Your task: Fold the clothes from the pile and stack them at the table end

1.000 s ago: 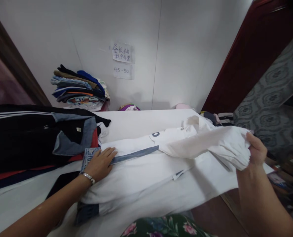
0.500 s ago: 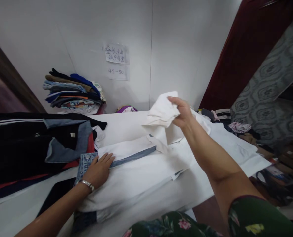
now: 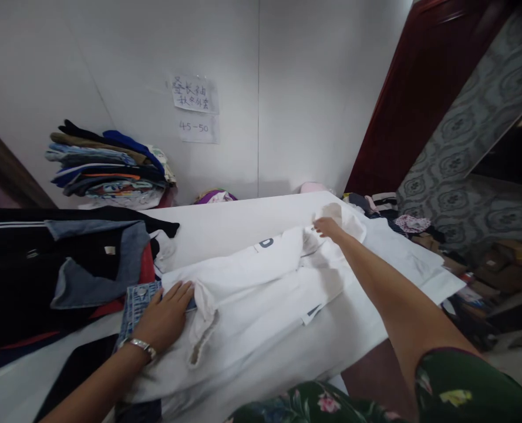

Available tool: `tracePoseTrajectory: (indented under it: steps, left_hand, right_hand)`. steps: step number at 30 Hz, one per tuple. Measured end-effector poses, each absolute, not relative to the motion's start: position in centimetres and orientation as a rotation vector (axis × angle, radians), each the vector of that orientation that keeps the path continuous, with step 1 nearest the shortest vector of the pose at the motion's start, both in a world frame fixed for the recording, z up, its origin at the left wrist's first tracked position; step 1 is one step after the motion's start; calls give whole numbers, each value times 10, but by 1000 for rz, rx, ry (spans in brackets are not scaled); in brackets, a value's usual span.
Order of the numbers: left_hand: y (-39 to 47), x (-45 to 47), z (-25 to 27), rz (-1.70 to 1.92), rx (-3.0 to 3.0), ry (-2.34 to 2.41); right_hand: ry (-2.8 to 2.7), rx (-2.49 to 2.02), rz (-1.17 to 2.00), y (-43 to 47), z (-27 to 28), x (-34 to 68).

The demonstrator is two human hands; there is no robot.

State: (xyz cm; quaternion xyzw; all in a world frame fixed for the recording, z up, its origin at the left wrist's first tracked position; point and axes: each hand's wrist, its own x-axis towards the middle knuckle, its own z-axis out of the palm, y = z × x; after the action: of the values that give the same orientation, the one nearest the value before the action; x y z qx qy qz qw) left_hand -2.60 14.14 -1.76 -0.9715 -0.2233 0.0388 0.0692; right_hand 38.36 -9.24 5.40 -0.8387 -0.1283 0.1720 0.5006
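In the head camera's view, the right hand (image 3: 329,228) had moved since half a second earlier: it had held a white cloth sleeve (image 3: 205,311) up above the table, and that sleeve now lay along the body of a long white fabric garment (image 3: 261,294), its gathered cuff (image 3: 196,352) just beside the left hand (image 3: 166,314). The left hand had stayed at the garment's near-left end. It lay flat and open, fingers spread on the cloth — a silver metal bracelet (image 3: 142,348) circled the wrist. The right hand was at the garment's far-right end, by the collar; whether its fingers pinched the fabric could not be told.

The garment stretched diagonally across a smooth white table (image 3: 225,229), with dark lettering partly visible on it. Blue stitched denim (image 3: 140,302) showed beside the left hand. Further left lay a black garment with white stripes (image 3: 9,264), a grey-blue denim piece (image 3: 131,252) on top. Behind stood a stack of folded, many-coloured clothes (image 3: 111,167) — and, on the pale wall, two handwritten white paper notes (image 3: 195,94), the lower reading "45-50".
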Motion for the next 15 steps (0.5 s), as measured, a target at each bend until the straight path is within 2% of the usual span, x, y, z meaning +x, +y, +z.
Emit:
tracePoseTrajectory:
  steps: [5,11,15]
  left_hand:
    - [143,-28,-17,32,-2944,-671]
    - [145,-32,-16,49,-2853,-717]
    - [150,-34,-11,128,-2812,-783]
  right_hand:
    - [-136,-2090,550,-91,7,396]
    - [-126,-2148,640,-46,-1,398]
    - [-231,-2209,565,-40,-4,403]
